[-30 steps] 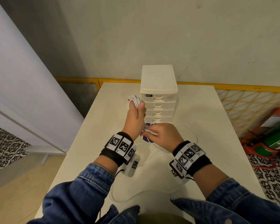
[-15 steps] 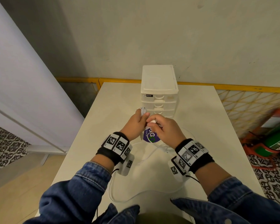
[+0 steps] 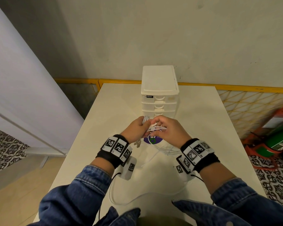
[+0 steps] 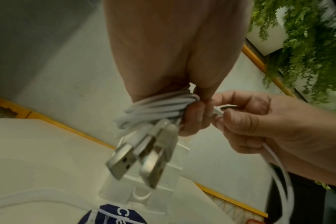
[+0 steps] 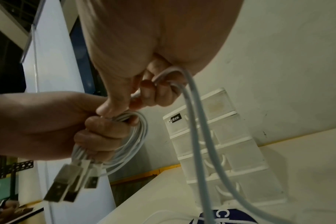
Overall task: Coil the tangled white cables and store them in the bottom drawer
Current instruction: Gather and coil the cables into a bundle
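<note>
My left hand (image 3: 138,128) grips a coiled bundle of white cables (image 4: 159,109) (image 5: 125,142), with several USB plugs (image 4: 142,157) (image 5: 67,186) hanging below the fist. My right hand (image 3: 167,129) sits just to its right, touching it, and pinches a loose white cable strand (image 5: 194,136) (image 4: 278,171) that trails down to the table. Both hands hover in front of the white drawer unit (image 3: 159,92) (image 5: 220,144), whose drawers that show are closed; its bottom drawer is hidden behind the hands in the head view.
Slack white cable (image 3: 137,199) loops over the white table (image 3: 211,121) near its front edge. A purple round sticker (image 3: 153,139) lies under the hands. A yellow rail (image 3: 235,86) runs behind the table, and red and green items (image 3: 281,137) stand on the floor at right.
My left hand came down from beside the drawer unit's upper drawers to meet the right hand. The right hand rose off the table with its strand and closed against the bundle.
</note>
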`<state>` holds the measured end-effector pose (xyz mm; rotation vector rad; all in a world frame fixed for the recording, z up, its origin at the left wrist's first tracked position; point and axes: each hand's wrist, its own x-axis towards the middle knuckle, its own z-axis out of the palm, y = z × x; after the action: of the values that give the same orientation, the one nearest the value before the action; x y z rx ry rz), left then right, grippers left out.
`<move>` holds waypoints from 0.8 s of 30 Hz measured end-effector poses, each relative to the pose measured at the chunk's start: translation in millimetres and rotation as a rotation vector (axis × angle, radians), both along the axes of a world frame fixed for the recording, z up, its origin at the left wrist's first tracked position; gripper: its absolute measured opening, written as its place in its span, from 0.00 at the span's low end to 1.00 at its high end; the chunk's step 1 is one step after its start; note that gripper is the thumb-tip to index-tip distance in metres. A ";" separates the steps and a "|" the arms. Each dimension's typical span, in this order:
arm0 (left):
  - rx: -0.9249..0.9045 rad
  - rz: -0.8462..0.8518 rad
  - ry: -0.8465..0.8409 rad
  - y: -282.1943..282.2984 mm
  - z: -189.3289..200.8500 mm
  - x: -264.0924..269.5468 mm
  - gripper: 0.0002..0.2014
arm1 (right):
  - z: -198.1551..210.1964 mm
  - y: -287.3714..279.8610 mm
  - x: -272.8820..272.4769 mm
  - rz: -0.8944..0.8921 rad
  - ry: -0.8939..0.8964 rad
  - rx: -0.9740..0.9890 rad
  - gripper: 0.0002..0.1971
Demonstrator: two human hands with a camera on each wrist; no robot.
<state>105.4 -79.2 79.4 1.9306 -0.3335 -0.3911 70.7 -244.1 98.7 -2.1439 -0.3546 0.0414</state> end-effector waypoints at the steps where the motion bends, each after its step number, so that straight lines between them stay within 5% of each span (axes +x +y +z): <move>1: 0.018 -0.008 0.000 1.5 -0.7 0.6 0.15 | -0.9 -0.7 0.5 -0.001 -0.014 0.002 0.13; 9: 0.011 0.029 0.062 0.9 9.1 -3.1 0.15 | -11.3 1.1 2.1 -0.059 -0.225 -0.041 0.07; 24: -0.142 -0.093 0.331 -1.8 31.7 -16.0 0.18 | -4.2 -1.9 5.9 -0.108 -0.189 0.067 0.06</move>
<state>89.4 -81.0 111.1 1.6812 -0.2267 -0.7183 76.5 -246.0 94.4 -2.1026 -0.3437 -0.2331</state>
